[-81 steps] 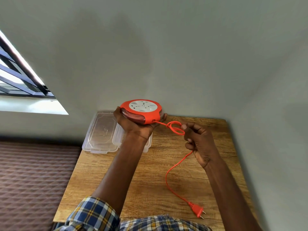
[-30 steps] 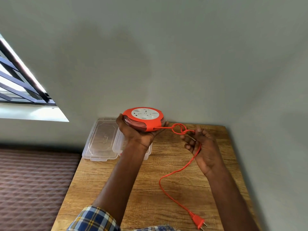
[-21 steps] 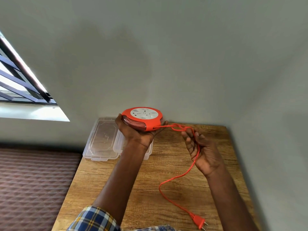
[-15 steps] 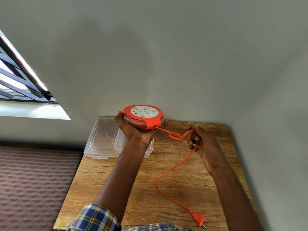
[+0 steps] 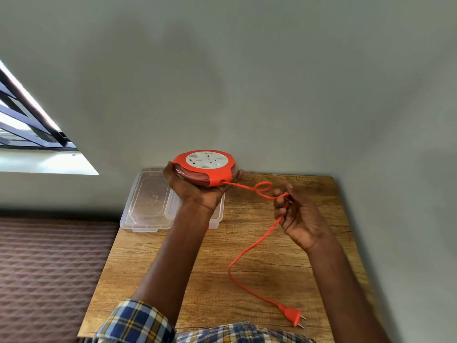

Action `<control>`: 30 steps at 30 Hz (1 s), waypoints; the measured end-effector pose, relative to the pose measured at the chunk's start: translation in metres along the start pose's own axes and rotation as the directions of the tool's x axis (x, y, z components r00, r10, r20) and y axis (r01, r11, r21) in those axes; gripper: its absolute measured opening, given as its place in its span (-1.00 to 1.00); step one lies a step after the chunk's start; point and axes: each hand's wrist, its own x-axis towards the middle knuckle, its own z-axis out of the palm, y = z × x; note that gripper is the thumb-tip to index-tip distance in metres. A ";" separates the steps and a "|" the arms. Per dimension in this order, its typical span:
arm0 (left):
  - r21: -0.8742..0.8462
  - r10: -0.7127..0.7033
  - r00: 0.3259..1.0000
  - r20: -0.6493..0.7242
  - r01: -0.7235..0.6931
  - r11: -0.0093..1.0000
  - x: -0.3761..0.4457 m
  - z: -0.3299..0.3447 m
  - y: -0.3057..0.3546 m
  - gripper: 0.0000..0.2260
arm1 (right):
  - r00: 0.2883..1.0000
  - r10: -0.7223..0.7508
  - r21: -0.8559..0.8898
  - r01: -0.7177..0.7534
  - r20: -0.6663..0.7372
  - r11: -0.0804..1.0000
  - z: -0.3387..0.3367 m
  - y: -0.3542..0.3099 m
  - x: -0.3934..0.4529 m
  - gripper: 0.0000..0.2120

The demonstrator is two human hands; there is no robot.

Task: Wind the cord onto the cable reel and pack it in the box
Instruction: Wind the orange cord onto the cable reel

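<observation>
A wooden table [image 5: 272, 268] stands in a grey-walled corner, with a brown quilted surface [image 5: 49, 268] at its left edge. The clear plastic box [image 5: 146, 201] lies open at the table's back left. The left hand [image 5: 195, 191] cups the round orange-and-white cable reel [image 5: 206, 167] above it. The right hand [image 5: 300, 219] pinches the orange cord [image 5: 249, 248], looped near the reel; its plug [image 5: 291, 315] lies near the table's front edge.

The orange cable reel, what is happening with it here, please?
A person is winding the cord onto the cable reel. The left hand holds the reel up above the open clear box. The right hand grips the cord, which has a small loop near the reel. Much cord lies loose on the wooden table, and the plug rests near its front edge.
</observation>
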 end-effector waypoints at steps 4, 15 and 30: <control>-0.085 -0.025 1.000 -0.008 0.024 0.996 -0.001 0.002 -0.001 -0.21 | 0.947 -0.219 -0.424 0.103 -0.234 0.900 -0.016 0.017 0.013 -0.90; -0.013 0.127 0.991 -0.032 -0.127 0.992 -0.002 0.009 -0.011 -0.26 | 0.958 -0.225 -0.742 0.281 0.178 0.609 0.059 0.013 -0.016 -0.70; 0.010 0.170 0.983 0.062 -0.171 0.985 -0.005 0.003 0.006 -0.22 | 0.911 -0.324 -0.469 0.409 0.254 0.782 0.025 -0.012 -0.013 -0.64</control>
